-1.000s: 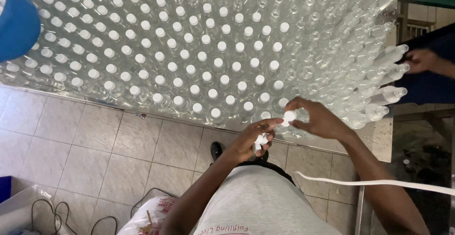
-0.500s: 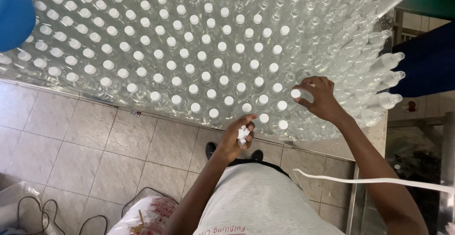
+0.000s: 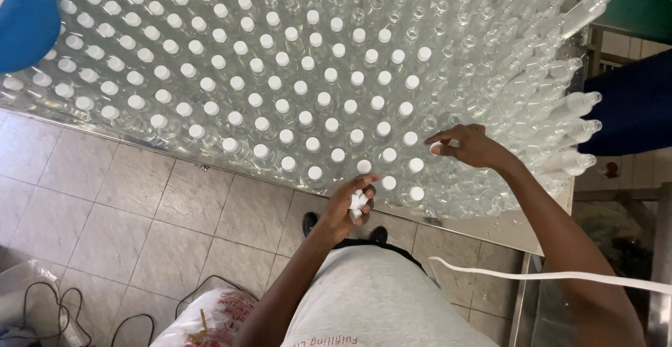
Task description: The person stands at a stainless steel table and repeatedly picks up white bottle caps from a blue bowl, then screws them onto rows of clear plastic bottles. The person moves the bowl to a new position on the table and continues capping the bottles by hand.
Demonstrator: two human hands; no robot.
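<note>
Bottles (image 3: 301,102) stand packed in rows on the table (image 3: 490,228), filling it edge to edge. Right hand (image 3: 472,145) over the near-right rows, left hand (image 3: 350,207) at the table's near edge, just left of it. Sack (image 3: 210,315) and cables (image 3: 42,312) on the floor (image 3: 140,207) below-left.

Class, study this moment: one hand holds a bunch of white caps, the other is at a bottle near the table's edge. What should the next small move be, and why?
Probably press the cap at the right hand fingertips down onto its bottle, then take another from the left hand, which holds a cluster of white caps. Many clear bottles to the right and behind look uncapped, while the capped rows end about there.
</note>
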